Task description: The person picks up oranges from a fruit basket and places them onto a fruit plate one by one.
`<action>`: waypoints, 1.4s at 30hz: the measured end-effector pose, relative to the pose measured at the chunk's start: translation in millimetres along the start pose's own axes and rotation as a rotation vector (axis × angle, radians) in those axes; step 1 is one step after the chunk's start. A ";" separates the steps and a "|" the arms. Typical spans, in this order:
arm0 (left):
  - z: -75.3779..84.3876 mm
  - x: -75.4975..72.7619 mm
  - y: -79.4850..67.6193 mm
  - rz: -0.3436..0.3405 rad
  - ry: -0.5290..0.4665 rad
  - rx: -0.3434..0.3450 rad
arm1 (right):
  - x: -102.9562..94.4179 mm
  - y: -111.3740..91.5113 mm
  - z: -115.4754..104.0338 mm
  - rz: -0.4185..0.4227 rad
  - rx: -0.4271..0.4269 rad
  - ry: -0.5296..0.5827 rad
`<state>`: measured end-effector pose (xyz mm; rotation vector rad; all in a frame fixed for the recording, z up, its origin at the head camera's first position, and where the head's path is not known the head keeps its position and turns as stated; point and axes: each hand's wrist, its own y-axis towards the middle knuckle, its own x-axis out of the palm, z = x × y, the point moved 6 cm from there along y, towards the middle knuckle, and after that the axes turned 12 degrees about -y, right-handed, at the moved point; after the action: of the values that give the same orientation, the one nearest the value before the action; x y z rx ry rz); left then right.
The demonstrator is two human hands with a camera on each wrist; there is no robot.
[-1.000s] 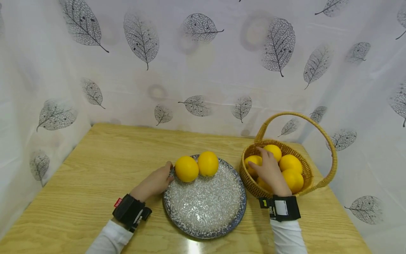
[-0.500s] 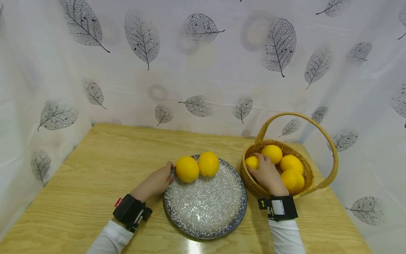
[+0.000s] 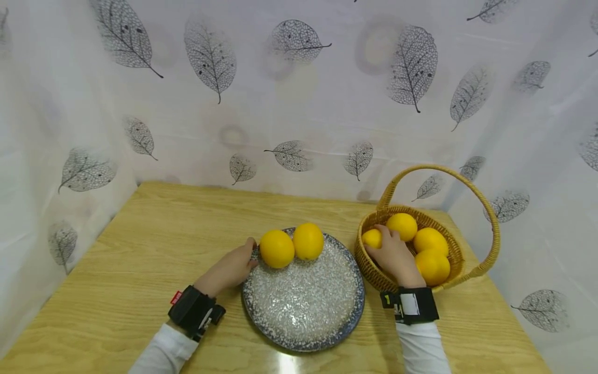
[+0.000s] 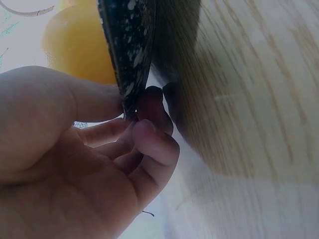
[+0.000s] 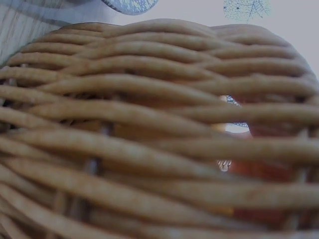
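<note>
My left hand (image 3: 231, 267) pinches the left rim of a round speckled grey plate (image 3: 303, 311) with a dark edge. In the left wrist view the thumb lies over the plate's rim (image 4: 130, 55), the fingers curled beneath it. Two oranges (image 3: 277, 249) sit side by side at the plate's far left. My right hand (image 3: 394, 257) reaches down into a wicker basket (image 3: 366, 267), its fingers round an orange (image 3: 371, 238) at the left side. Basket weave (image 5: 149, 109) fills the right wrist view and hides most of that hand.
Several more oranges (image 3: 431, 242) lie in the basket behind and right of the hand. A tall arched handle (image 3: 492, 228) rises over the basket's right side. The wooden table (image 3: 187, 218) meets a leaf-printed curtain (image 3: 299, 104) at the back.
My right hand has lowered deeper into the basket, and its fingers have closed round the left orange. The left hand, plate and plated oranges stay put.
</note>
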<state>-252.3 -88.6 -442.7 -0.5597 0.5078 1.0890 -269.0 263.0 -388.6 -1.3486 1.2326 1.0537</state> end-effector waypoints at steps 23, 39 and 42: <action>6.7 -2.4 -4.2 0.005 -0.001 0.011 | -3.6 -3.3 1.2 0.045 0.010 0.037; 4.7 -0.9 -2.9 0.009 0.001 0.047 | -19.2 -8.1 -1.4 0.045 0.016 0.065; 5.0 -0.9 -2.5 0.006 0.003 0.041 | -23.0 -9.2 -2.2 0.054 0.018 0.059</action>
<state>-249.8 -86.9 -438.0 -0.5243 0.5340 1.0808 -262.3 264.0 -364.7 -1.3475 1.3262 1.0439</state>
